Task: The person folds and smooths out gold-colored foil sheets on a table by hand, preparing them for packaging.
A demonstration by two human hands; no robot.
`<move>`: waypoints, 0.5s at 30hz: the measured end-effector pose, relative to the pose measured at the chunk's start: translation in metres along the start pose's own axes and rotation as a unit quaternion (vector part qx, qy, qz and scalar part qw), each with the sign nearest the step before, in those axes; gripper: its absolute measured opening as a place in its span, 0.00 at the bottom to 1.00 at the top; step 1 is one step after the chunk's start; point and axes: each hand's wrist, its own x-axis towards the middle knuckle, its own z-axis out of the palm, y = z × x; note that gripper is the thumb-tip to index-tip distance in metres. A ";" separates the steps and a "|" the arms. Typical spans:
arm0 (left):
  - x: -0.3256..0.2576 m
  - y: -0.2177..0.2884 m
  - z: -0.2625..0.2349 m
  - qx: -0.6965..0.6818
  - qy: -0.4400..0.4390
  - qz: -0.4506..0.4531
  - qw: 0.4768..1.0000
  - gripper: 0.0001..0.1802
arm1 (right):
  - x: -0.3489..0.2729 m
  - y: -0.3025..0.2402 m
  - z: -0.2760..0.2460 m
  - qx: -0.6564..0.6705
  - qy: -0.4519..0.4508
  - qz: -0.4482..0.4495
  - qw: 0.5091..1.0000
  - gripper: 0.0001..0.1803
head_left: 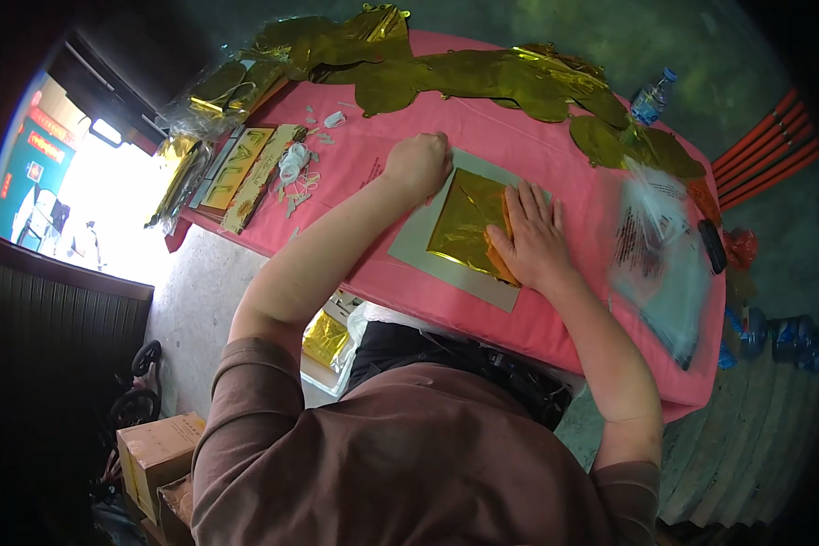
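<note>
A square of shiny gold foil [464, 218] with an orange edge along its right side lies flat on a grey board [409, 238]. My right hand [535, 238] rests palm down over that orange edge, its fingers stretched out and slightly spread. At the far left corner of the board, my left hand [419, 166] is curled into a fist against the table. The inside of the fist is hidden, so I cannot tell what it holds, if anything. Both board and foil sit on the pink tablecloth [355, 146], turned at a slant.
Gold foil pieces [464, 80] spread along the far edge. White string [293, 162] and paper scraps lie left, by patterned strips [255, 182]. Clear plastic bags [655, 264] cover the right side, near a black object [712, 246]. A water bottle [651, 98] stands far right.
</note>
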 end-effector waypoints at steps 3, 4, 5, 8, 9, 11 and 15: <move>0.001 -0.003 0.007 0.032 0.041 0.025 0.998 0.10 | 0.000 0.000 0.000 -0.002 0.001 -0.003 1.000 0.39; 0.002 -0.004 0.009 0.032 0.041 0.024 0.998 0.10 | 0.000 0.000 0.000 -0.002 0.000 -0.003 1.000 0.39; 0.004 -0.004 0.010 0.014 0.047 0.065 0.997 0.09 | 0.000 0.000 0.000 -0.002 -0.001 -0.003 1.000 0.39; 0.011 -0.011 0.015 0.003 0.039 0.118 0.992 0.13 | 0.000 -0.001 0.000 -0.007 0.001 -0.005 1.000 0.39; 0.013 -0.010 0.015 0.010 0.025 0.132 0.991 0.16 | 0.000 -0.001 0.000 -0.007 0.001 -0.004 1.000 0.39; 0.015 -0.011 0.014 0.005 0.017 0.133 0.991 0.16 | 0.001 0.000 0.001 -0.005 -0.003 -0.003 1.000 0.39; 0.018 -0.010 0.011 0.006 -0.005 0.129 0.992 0.15 | 0.001 0.001 -0.002 -0.002 -0.006 -0.004 1.000 0.39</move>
